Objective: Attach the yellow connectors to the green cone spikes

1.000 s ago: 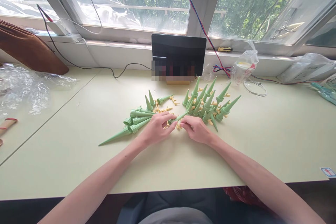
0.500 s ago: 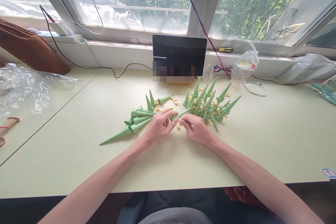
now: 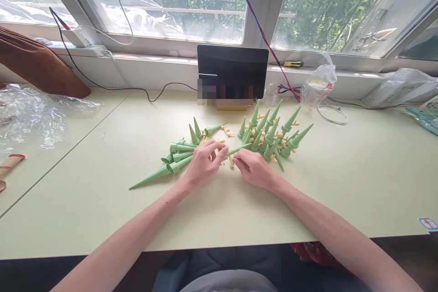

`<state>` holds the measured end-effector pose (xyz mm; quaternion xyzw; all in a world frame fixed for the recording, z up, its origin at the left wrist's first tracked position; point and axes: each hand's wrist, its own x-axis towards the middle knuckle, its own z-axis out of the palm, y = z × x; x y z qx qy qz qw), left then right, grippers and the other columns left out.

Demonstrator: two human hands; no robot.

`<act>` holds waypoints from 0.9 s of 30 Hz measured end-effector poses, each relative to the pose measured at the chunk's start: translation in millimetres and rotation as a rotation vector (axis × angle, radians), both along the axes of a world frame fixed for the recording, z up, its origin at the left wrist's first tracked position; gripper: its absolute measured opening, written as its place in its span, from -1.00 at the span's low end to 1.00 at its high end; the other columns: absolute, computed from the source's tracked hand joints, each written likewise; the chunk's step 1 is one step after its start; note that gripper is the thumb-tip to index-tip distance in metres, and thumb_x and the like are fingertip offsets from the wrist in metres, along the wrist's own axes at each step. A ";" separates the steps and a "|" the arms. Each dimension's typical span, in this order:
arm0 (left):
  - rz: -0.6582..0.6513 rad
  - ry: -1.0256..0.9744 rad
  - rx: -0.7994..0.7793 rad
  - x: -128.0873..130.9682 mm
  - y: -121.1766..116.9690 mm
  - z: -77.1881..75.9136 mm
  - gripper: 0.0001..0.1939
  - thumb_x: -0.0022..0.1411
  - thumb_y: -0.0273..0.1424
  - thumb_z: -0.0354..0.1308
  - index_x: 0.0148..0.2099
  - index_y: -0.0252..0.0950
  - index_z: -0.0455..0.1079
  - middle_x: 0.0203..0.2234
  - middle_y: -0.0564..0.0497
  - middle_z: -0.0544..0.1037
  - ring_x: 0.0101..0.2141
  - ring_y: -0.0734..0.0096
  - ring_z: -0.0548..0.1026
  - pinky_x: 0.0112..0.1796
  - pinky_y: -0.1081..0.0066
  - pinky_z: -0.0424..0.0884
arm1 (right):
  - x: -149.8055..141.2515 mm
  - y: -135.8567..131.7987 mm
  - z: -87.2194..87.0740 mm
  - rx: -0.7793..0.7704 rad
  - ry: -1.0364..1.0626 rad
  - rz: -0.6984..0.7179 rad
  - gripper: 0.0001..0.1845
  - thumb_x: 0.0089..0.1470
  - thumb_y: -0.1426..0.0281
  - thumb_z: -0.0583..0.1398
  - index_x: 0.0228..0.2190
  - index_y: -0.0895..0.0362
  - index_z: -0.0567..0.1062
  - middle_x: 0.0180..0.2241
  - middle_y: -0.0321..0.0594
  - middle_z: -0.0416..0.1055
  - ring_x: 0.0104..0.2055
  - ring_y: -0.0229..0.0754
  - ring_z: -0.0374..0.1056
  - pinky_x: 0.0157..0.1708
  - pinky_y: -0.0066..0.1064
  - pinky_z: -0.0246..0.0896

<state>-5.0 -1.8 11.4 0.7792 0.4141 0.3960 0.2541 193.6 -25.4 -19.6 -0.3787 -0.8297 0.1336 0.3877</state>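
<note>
My left hand [image 3: 205, 162] is closed on a green plastic watering spike [image 3: 237, 148], whose pointed end sticks out to the right. Close beside it, my right hand [image 3: 252, 167] has its fingers pinched together; whatever they hold is hidden. A small yellow valve piece [image 3: 231, 163] shows by the right fingertips. Several green spikes lie in a pile [image 3: 167, 166] left of my left hand, partly behind it. Beyond my right hand stands a cluster of green spikes [image 3: 270, 134] with yellow valves fitted on them. More loose yellow valves [image 3: 226, 131] lie between the two groups.
A dark-screened device [image 3: 232, 66] stands at the back of the table, by the window sill. Clear plastic wrap [image 3: 41, 109] and a brown cloth [image 3: 41, 64] are at left. A plastic bag with a cup [image 3: 319, 84] and a coiled white cable [image 3: 332, 115] are at back right.
My left hand has shifted slightly left, away from my right hand. My right fingertips have curled down and inward a little. The spike stays in my left hand.
</note>
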 end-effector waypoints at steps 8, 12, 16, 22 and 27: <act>-0.050 0.016 -0.026 -0.2 0.9 -2.6 -0.68 0.38 -0.21 0.05 -0.29 -0.30 0.49 -0.40 0.02 0.47 -0.46 0.48 0.38 -0.45 0.46 0.30 | -2.9 -2.7 3.0 0.072 -0.076 0.004 -0.76 0.33 0.45 0.02 -0.38 0.12 0.39 -0.47 -0.29 0.30 -0.50 -0.29 0.15 -0.48 -0.45 0.02; -0.079 0.055 -0.017 -0.2 1.4 -3.8 -0.68 0.39 -0.24 0.04 -0.33 -0.30 0.46 -0.45 0.04 0.43 -0.45 0.48 0.35 -0.43 0.45 0.28 | -3.7 -3.6 5.0 0.123 -0.099 0.002 -0.75 0.33 0.45 0.02 -0.41 0.12 0.38 -0.50 -0.29 0.28 -0.53 -0.30 0.11 -0.52 -0.44 -0.03; -0.091 0.055 0.002 0.1 1.7 -4.7 -0.66 0.40 -0.27 0.03 -0.39 -0.31 0.42 -0.49 0.05 0.36 -0.46 0.48 0.31 -0.44 0.45 0.24 | -4.8 -3.9 4.0 0.144 -0.106 -0.015 -0.74 0.32 0.46 0.03 -0.43 0.12 0.37 -0.52 -0.31 0.26 -0.55 -0.31 0.08 -0.54 -0.44 -0.05; -0.106 -0.008 -0.053 1.4 0.5 -4.9 -0.67 0.39 -0.26 0.04 -0.37 -0.31 0.43 -0.48 0.04 0.35 -0.47 0.49 0.30 -0.51 0.48 0.22 | -5.0 -3.7 1.1 0.096 -0.057 -0.019 -0.76 0.32 0.45 0.05 -0.41 0.12 0.40 -0.49 -0.29 0.32 -0.51 -0.30 0.16 -0.50 -0.45 0.02; -0.119 -0.052 -0.111 1.7 -0.1 -5.2 -0.66 0.40 -0.23 0.02 -0.37 -0.31 0.39 -0.50 0.05 0.30 -0.46 0.47 0.28 -0.53 0.48 0.19 | -4.9 -3.0 0.2 0.049 -0.004 -0.009 -0.76 0.33 0.44 0.03 -0.40 0.11 0.40 -0.47 -0.28 0.36 -0.49 -0.29 0.20 -0.46 -0.45 0.08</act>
